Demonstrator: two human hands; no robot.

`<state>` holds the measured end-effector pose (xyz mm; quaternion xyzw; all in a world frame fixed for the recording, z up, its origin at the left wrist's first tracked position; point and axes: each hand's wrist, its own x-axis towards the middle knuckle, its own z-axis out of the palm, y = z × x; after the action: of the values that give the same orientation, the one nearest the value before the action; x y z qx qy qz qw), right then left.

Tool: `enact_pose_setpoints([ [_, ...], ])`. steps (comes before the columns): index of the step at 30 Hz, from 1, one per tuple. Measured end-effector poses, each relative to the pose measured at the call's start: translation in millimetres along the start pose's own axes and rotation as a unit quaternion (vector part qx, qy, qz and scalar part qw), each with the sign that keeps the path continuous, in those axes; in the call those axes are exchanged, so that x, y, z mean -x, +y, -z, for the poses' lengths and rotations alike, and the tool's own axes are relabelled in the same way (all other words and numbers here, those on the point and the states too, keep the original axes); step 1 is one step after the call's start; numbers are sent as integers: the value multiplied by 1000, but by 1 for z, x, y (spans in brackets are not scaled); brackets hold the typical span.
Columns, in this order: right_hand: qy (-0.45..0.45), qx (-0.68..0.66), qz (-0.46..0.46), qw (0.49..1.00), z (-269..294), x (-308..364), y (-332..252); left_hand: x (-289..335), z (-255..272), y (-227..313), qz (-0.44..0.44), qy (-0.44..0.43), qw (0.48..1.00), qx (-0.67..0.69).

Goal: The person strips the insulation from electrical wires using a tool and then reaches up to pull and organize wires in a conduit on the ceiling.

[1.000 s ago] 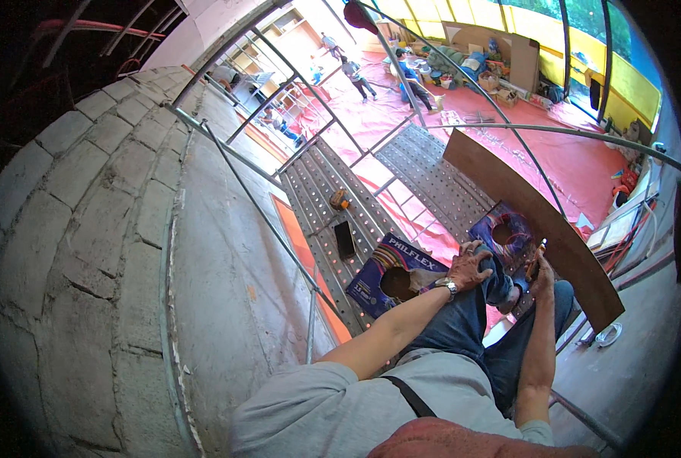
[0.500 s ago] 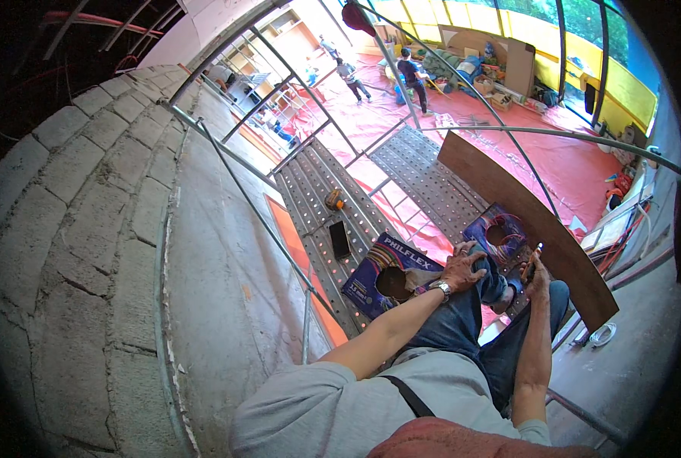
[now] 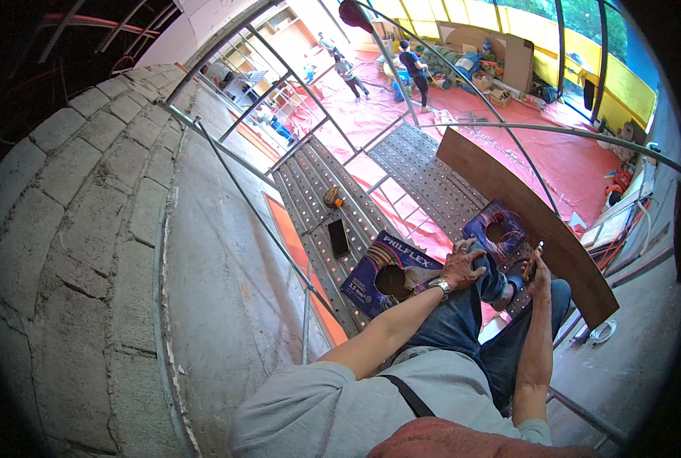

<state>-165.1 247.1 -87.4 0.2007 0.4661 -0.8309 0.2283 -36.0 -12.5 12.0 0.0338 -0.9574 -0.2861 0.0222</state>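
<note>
My left hand, a watch on its wrist, lies over my bent knee with its fingers spread and nothing in them. Closed around a small slim tool with orange on it and a pale tip, my right hand is above my other thigh; the tool's exact kind is too small to make out. Left of my left hand sits a purple cable box with a round hole. A second purple cable box stands ahead of my hands, with reddish wire at its opening.
On the perforated metal scaffold plank lie a black phone and a small yellow-and-black tool. A long brown board runs along the right. Metal scaffold tubes surround me. Two people stand on the red-covered floor below.
My hands stay almost where they were. Below, the person in dark clothing has shifted posture slightly.
</note>
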Motion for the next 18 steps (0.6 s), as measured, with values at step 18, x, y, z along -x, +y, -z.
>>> enact_pose_setpoints([
  [18, 13, 32, -4, 999, -14, 16, -10, 0, 0, 0, 13, 1, 1000, -3],
])
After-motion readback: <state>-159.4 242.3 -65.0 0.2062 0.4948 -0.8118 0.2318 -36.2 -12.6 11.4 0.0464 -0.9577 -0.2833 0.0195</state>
